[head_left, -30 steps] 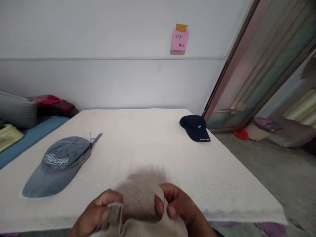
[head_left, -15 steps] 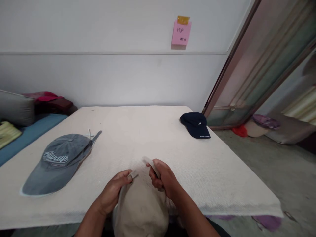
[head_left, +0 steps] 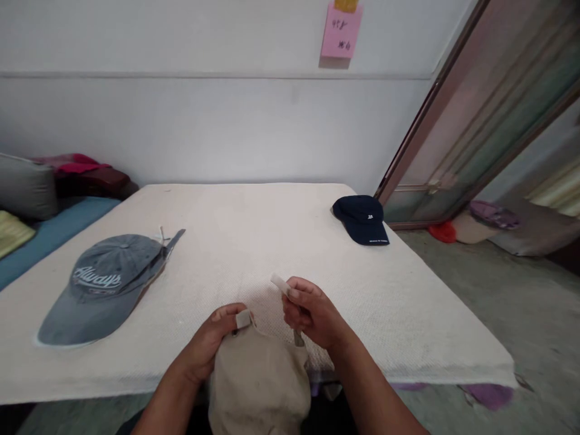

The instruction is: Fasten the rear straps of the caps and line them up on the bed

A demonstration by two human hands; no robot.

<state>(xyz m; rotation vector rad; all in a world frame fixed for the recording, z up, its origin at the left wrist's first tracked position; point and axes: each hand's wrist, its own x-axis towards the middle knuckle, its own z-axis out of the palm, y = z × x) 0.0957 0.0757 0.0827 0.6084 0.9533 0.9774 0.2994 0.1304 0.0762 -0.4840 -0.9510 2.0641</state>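
Note:
A khaki baseball cap [head_left: 260, 380] is held up at the table's near edge, its rounded crown toward me. My left hand [head_left: 212, 338] pinches the cap's left rear edge, beside a short pale strap end with a small buckle. Between the thumb and fingers of my right hand [head_left: 312, 311] is the cap's other strap [head_left: 280, 283], its pale free end pointing up and left. The two strap ends are apart. To the left lies a grey-blue cap [head_left: 109, 284] with white lettering, its own strap sticking out. A navy cap [head_left: 362, 219] sits at the far right.
The table [head_left: 235, 229] has a white textured cover and stands against a white wall. A pink note [head_left: 341, 33] is taped there. Left of the table are a grey cushion [head_left: 27, 187] and a blue surface; on the right are a sliding door and concrete floor.
My right hand has moved slightly up and right with the strap, widening the gap from my left hand. The view has tipped down a little. The other two caps lie unmoved.

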